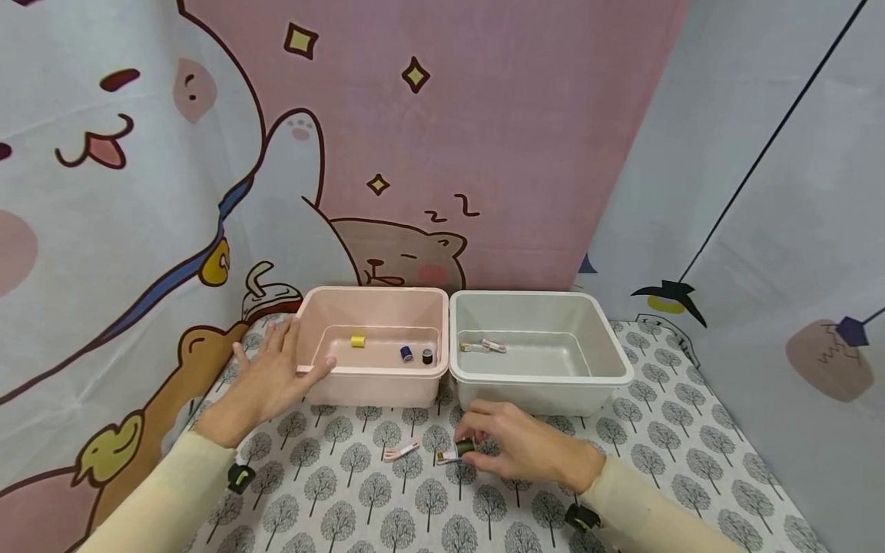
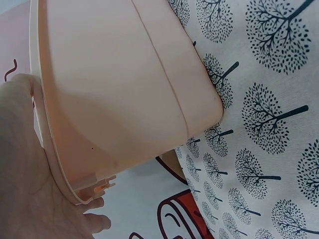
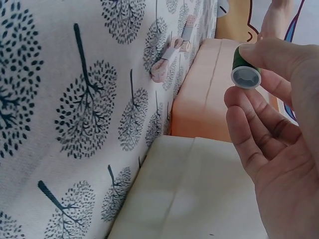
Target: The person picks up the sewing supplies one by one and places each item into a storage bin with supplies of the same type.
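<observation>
My right hand (image 1: 518, 445) pinches a dark green thread spool (image 3: 244, 67) between thumb and fingertips, in front of the white bin (image 1: 539, 392). The spool's pale round end faces the right wrist camera. Close beside it on the cloth lies a small thread skein with a paper band (image 1: 448, 457); a pink skein (image 1: 401, 451) is a little further left. My left hand (image 1: 266, 380) rests at the left front corner of the pink bin (image 1: 376, 390), thumb over the rim, fingers fairly straight along the side. Inside the pink bin are a yellow spool (image 1: 357, 341), a blue spool (image 1: 406, 353) and a black spool (image 1: 427, 356).
Two banded skeins, a pale yellowish one (image 1: 474, 348) and a pinkish one (image 1: 494, 346), lie in the white bin. Both bins stand side by side on a tree-print cloth (image 1: 373, 499). Behind them hangs a cartoon-print curtain (image 1: 512, 153).
</observation>
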The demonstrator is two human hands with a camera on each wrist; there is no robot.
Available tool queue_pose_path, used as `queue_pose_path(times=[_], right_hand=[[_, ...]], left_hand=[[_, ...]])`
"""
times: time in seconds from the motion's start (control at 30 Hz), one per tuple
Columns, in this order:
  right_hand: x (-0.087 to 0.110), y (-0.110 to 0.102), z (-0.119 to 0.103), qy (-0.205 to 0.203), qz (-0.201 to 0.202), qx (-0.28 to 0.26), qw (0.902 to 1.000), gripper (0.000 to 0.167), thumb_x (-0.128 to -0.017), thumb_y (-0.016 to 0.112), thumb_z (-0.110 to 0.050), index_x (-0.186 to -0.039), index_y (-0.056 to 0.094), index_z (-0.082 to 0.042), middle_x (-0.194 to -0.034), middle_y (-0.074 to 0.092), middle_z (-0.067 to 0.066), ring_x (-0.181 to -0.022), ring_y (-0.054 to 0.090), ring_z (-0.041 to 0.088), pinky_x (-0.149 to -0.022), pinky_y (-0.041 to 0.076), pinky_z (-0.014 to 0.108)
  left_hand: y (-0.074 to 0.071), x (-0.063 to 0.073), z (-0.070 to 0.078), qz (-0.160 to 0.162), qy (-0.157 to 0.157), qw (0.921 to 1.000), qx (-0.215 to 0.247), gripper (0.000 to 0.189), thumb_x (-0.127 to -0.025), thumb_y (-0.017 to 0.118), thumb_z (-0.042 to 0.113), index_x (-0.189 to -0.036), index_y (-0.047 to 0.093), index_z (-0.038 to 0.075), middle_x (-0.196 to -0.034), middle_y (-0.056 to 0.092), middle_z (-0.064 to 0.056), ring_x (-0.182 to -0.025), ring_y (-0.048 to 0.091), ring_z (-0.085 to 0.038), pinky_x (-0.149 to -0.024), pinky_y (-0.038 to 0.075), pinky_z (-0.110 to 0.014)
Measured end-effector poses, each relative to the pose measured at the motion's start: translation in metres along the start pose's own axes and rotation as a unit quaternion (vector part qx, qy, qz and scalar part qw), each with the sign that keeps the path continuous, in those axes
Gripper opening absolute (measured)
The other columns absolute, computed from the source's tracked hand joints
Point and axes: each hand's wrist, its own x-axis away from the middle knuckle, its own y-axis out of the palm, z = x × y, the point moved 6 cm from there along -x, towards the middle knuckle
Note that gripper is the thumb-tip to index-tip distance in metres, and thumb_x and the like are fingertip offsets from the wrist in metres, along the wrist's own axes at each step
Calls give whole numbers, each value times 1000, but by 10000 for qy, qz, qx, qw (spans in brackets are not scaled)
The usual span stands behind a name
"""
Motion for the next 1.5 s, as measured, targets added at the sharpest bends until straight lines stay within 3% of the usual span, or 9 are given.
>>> queue_pose_path(times=[0.3,0.6,0.83,1.5], right_hand=[[-6,-9,-6,-14,74,11,10000,25,-102,91,-18,-125,82,-14,-118,79,-3,-101,77,4,-89,70,23],[-13,-15,-12,-322,146,142,9993,24,-102,90,-18,-124,82,-12,-117,79,-2,-99,77,9,-88,70,23],[-20,-20,-17,-391,121,100,9991,25,-102,90,-17,-125,80,-12,-121,79,-1,-105,79,6,-95,69,20],[-37,-39,-26,-648,310,354,9968,24,-103,89,-17,-126,81,-13,-119,78,-2,-98,77,7,-89,68,19]], left_hand=[[-1,0,1,-2,-10,10000,17,120,-112,43,85,-186,8,-1,-193,9,-34,-178,8,-66,-125,-7,-102],[-1,1,1,-8,-5,10000,-15,119,-112,43,85,-186,8,-1,-193,10,-34,-177,9,-66,-124,-5,-103],[0,0,0,12,2,10000,-13,118,-112,44,84,-186,8,-1,-194,11,-33,-177,9,-66,-124,-6,-103],[-1,0,2,-3,-13,10000,-3,118,-112,45,83,-186,9,-2,-193,11,-34,-177,8,-66,-125,-6,-103]])
